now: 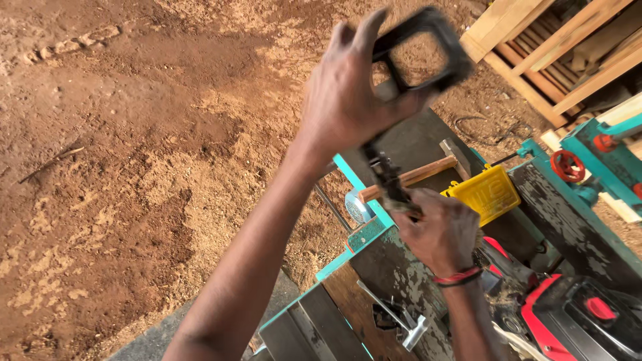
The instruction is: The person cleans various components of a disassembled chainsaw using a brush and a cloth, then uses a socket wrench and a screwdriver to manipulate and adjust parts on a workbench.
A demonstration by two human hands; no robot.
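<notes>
Sawdust-strewn reddish dirt floor (120, 154) all around, with a worn teal-edged metal machine table (401, 267) running across the lower right. Left hand (348, 93) raised high above the table, fingers closed around the blurred black rectangular loop handle (421, 50) of a dark metal tool. Right hand (438, 234) lower down, just over the table edge, clamped on the narrow dark lower end of that same tool (384, 177), a red-and-black band around its wrist. Wooden-handled hammer (418, 172) lying on the table directly behind the right hand, near a yellow ribbed plastic box (488, 192). Silver metal wrench-like bar (398, 317) resting on the table surface below the hands. Red-and-black power tool (575, 317) at the lower right corner, close beside the right forearm. Pale wooden frame pieces (555, 53) stacked at the upper right, well apart from both hands, and a small red handwheel (568, 166) on teal machinery at the right edge.
</notes>
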